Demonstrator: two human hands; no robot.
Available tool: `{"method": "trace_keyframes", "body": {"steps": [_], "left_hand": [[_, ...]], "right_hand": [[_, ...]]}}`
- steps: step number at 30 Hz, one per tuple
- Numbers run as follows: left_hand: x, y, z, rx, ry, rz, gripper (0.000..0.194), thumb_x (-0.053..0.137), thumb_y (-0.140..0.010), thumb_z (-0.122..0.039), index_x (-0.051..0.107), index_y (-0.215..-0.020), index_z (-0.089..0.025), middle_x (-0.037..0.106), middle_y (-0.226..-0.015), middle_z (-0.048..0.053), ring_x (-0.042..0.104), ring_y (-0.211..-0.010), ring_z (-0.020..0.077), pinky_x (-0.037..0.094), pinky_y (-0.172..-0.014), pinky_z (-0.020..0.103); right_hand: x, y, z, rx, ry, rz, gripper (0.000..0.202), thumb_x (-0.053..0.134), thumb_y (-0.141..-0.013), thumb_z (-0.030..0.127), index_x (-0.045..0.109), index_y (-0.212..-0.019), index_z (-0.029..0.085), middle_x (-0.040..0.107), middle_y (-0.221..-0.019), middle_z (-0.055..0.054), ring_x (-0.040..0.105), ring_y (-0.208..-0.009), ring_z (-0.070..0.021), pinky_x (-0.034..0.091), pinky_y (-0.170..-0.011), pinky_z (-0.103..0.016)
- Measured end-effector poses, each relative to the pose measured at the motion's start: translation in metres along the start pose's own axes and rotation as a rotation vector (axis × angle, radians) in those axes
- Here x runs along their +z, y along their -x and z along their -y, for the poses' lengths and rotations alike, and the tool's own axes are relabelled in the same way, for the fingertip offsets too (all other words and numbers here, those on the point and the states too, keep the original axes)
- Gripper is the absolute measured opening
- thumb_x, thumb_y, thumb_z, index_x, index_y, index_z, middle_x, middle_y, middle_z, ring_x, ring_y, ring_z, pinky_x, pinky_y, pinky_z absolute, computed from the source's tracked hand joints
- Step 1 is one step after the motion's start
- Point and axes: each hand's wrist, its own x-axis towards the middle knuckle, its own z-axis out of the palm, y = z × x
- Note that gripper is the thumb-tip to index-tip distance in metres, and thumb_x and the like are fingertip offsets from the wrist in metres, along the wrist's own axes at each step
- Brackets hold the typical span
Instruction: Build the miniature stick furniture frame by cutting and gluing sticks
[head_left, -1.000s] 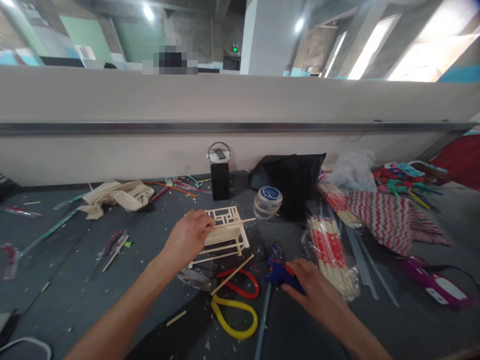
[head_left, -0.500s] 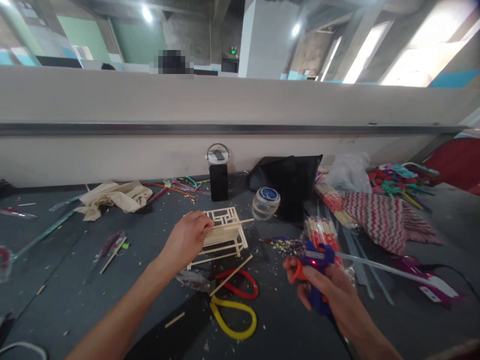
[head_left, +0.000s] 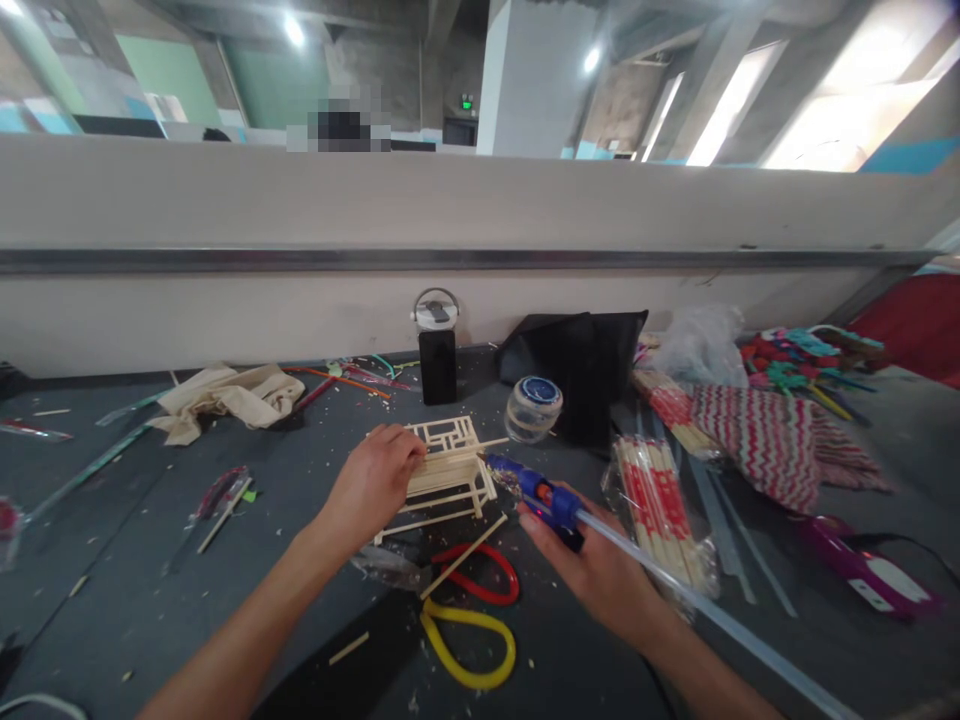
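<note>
A person's left hand [head_left: 373, 488] rests on the near-left side of a small pale frame model built of thin wooden sticks [head_left: 444, 468], which stands on the dark grey desk [head_left: 135, 560] just short of its middle; the fingers [head_left: 405, 452] curl over the frame's left edge and top rail, closed upon it; the right hand [head_left: 600, 570] is wrapped round the grip of a blue hot-glue gun with an orange trigger [head_left: 551, 502], and a long clear glue stick [head_left: 712, 615] trails from the gun's back toward the lower right; the gun's long axis runs from lower right up to upper left, so that its crusted nozzle [head_left: 499, 467] points at the frame's right end and sits just beside it, whether touching cannot be told; the frame's own long axis lies roughly across the view, left to right, with one loose stick jutting from its right side toward the nozzle; the frame thus stands between the two hands, the left one on it, the right one apart from it by the length of the gun; below the frame lie red-and-yellow-handled scissors [head_left: 469, 610] and a single loose wooden stick [head_left: 463, 556]; to the right of the gun lies a clear packet of red-printed wooden chopsticks [head_left: 656, 500]; behind stand a clear round jar with a blue lid [head_left: 534, 405] and a black flask with a white cap [head_left: 438, 350].
</note>
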Motion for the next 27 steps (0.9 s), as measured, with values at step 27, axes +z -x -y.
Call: {"method": "trace_keyframes", "body": {"steps": [27], "left_hand": [[0.002,-0.002,0.004,-0.031,0.033,0.03,0.02,0.045,-0.092,-0.015,0.064,-0.084,-0.015,0.065,-0.085,0.007,0.057,-0.085,0.022,0.044,-0.077,0.034]], "right_hand": [[0.016,-0.013,-0.005,-0.078,0.23,0.085,0.027,0.044,-0.095,0.039,0.061,-0.101,0.019,0.071,-0.095,-0.009,0.068,-0.089,-0.0247,0.053,-0.08,-0.035]]}}
